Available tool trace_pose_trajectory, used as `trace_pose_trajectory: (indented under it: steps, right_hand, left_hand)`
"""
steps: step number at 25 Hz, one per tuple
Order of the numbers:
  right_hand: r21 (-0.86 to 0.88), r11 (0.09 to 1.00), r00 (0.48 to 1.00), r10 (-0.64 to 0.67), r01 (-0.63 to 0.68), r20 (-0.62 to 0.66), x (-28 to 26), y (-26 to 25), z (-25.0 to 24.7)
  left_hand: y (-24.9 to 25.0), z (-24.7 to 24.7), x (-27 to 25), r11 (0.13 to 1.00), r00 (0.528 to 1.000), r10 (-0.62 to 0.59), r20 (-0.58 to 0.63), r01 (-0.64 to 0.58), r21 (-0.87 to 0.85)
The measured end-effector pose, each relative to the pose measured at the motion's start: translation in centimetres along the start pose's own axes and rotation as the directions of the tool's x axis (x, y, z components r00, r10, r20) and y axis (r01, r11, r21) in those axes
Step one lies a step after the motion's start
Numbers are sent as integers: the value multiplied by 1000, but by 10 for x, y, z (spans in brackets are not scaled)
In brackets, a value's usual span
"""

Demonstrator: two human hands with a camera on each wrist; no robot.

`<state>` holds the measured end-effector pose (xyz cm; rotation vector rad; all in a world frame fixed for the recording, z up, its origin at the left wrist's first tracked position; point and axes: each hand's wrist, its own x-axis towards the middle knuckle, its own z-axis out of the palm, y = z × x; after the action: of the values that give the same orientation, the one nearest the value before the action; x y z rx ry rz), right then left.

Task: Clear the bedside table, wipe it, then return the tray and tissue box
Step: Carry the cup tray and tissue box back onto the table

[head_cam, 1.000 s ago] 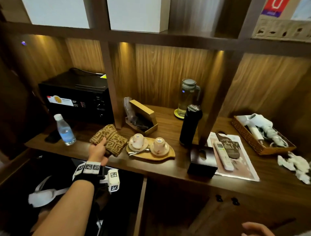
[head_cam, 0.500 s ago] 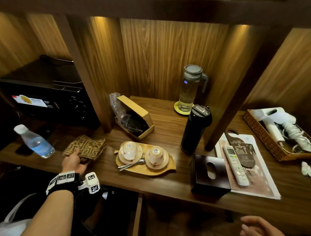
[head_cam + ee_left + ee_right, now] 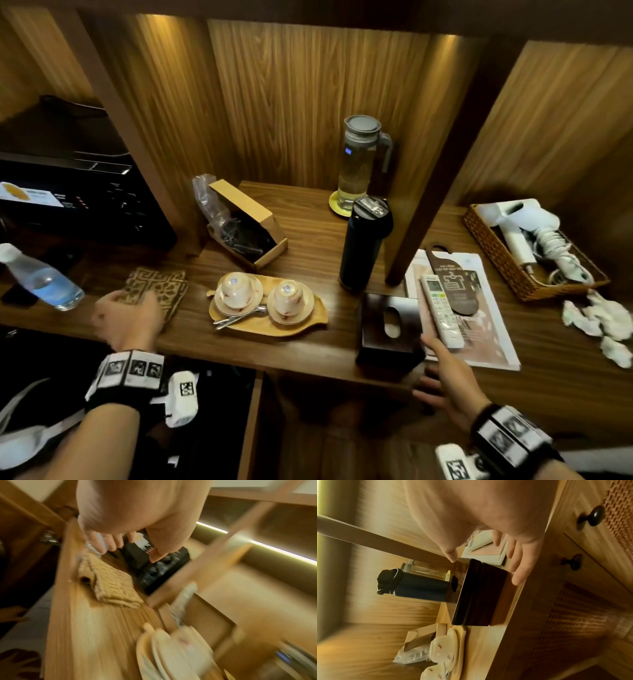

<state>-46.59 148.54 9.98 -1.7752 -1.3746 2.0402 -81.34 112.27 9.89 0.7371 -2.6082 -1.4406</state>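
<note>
A leaf-shaped wooden tray (image 3: pixel 308 325) near the table's front edge carries two upturned cups on saucers and spoons. To its right stands the dark wooden tissue box (image 3: pixel 380 329). My right hand (image 3: pixel 424 365) reaches up at the box's near right corner, fingers straight; in the right wrist view the right hand (image 3: pixel 485 568) spans the tissue box (image 3: pixel 481 596), and contact is unclear. My left hand (image 3: pixel 130 308) hovers open over the near edge of a folded patterned cloth (image 3: pixel 161 287). In the left wrist view the left hand (image 3: pixel 128 551) has spread fingers above the cloth (image 3: pixel 111 585).
A water bottle (image 3: pixel 41 281) and black appliance (image 3: pixel 68 202) are at left. A cardboard box (image 3: pixel 246 226), black flask (image 3: pixel 364 246) and glass pitcher (image 3: pixel 359 164) stand behind the tray. Right of a wooden post (image 3: pixel 428 171) lie a remote (image 3: pixel 440 308), booklet (image 3: pixel 486 329), wicker basket (image 3: pixel 493 253) and crumpled tissues (image 3: pixel 603 318).
My left hand has let go of the cloth, which now lies flat, and has drawn back a little. My right hand has risen from below the table edge to the tissue box.
</note>
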Motion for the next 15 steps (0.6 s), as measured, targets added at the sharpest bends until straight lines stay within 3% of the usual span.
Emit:
trace_pose_trajectory:
  steps: [1,2,3,5,7,8,10,11,15]
  right_hand:
    - [-10,1000,1000,-10,10,-6,2,-3,1]
    - [-27,999,1000,-25,25,-2,5,-5,1]
    - [-55,998,1000,-31,32,2,7,-7,0]
    - [-107,993,999,-40,40,8,10,-9,-2]
    - [-150,987,998,-63,65,19,9,-12,0]
    - [-164,983,997,-73,77,33,10,-12,1]
    - [-171,978,991,-105,119,89,8,-9,3]
    - [-178,975,987,-116,134,108,12,-5,4]
    - [-127,975,974,-159,181,163,26,10,6]
  left_hand:
    - [11,7,-34,991,984,132,122,-132,-8]
    - [22,18,-72,979,939,203,278,-194,-57]
    - [28,32,-107,977,851,214,480,-174,-128]
    - [35,71,-174,986,594,140,792,-11,-167]
    - [28,117,-227,995,376,72,924,35,-91]
    - [25,135,-246,997,315,45,948,52,-64]
    - [28,150,-270,992,250,10,968,123,-42]
    - [29,153,-275,986,245,-3,970,160,-38]
    - [36,145,-275,980,348,-92,933,199,22]
